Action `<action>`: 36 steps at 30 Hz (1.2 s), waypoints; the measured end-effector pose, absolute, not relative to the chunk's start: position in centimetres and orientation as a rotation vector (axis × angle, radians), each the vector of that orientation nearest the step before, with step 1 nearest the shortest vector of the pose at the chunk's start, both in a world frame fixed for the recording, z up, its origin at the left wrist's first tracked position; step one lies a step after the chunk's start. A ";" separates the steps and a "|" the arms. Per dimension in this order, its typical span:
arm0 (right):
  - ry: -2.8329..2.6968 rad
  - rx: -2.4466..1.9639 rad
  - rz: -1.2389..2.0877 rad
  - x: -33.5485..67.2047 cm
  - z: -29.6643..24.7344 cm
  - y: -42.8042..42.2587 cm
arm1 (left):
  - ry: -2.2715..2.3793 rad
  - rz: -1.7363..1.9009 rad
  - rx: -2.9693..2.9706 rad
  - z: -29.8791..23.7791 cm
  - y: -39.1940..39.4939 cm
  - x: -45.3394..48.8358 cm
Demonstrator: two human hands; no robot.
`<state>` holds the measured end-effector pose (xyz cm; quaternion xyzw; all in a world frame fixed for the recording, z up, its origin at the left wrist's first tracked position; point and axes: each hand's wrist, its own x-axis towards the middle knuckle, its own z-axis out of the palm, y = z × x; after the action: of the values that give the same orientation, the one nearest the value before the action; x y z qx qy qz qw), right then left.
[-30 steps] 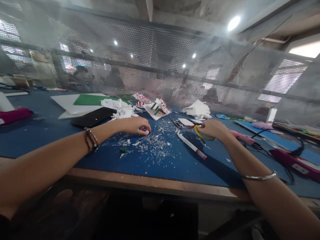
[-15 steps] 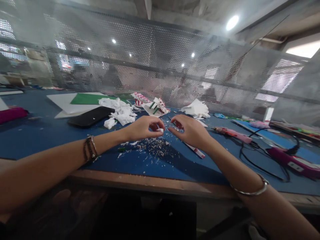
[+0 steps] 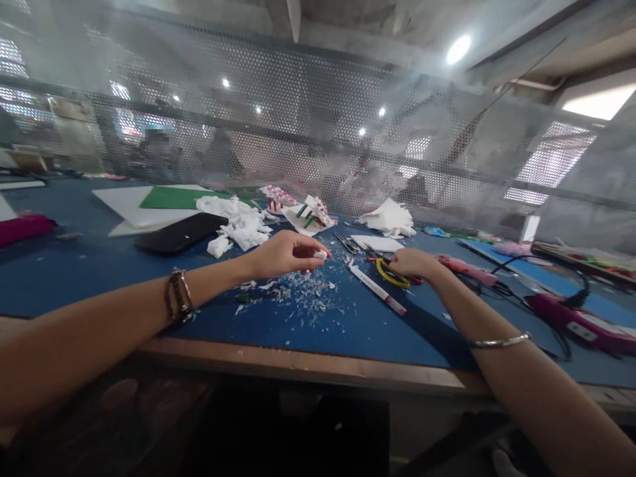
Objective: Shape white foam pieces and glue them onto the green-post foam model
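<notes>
Between the thumb and fingers of my left hand [image 3: 288,254] is a small white piece [image 3: 320,254], perhaps foam or paper, pinched above a scatter of white shavings [image 3: 311,295]. Farther right, my right hand [image 3: 413,263] has its fingers curled at the yellow handles of a pair of scissors [image 3: 393,274], which lie on the blue tabletop; the fingertips are partly hidden. A white stick with a red end [image 3: 380,290] lies between the two hands. Just behind it are a thin dark tool [image 3: 345,242] and a flat white piece [image 3: 376,243].
Crumpled white tissue [image 3: 241,222] and a black phone-like slab [image 3: 181,233] lie left of centre. Small red-and-white pieces [image 3: 313,213] stand at the back. To the right are a pink pen-like tool [image 3: 467,270] and a magenta power strip [image 3: 579,323] with a black cable. A mesh screen [image 3: 318,112] borders the table.
My right hand has moved right, away from my left hand, down to the yellow-handled scissors. My left hand stays nearly in place, still pinching the white piece.
</notes>
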<state>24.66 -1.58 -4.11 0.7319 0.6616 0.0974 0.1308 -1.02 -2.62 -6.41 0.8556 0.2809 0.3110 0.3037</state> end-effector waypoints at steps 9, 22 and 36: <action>2.008 2.128 0.310 24.3 -4.8 -1.6 | 0.744 0.942 1.931 -6.5 -2.0 -1.0; 2.460 2.207 0.732 21.0 -3.5 -3.9 | 0.818 1.105 1.851 -7.1 -1.6 -0.8; 2.614 1.917 0.804 18.0 -5.2 -5.9 | 0.916 1.249 1.931 -6.9 -1.9 -0.9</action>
<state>18.03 -5.90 -5.22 0.5711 0.7789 0.2396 -0.0990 -0.86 -1.91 -6.91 0.7372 0.3498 0.4768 0.3267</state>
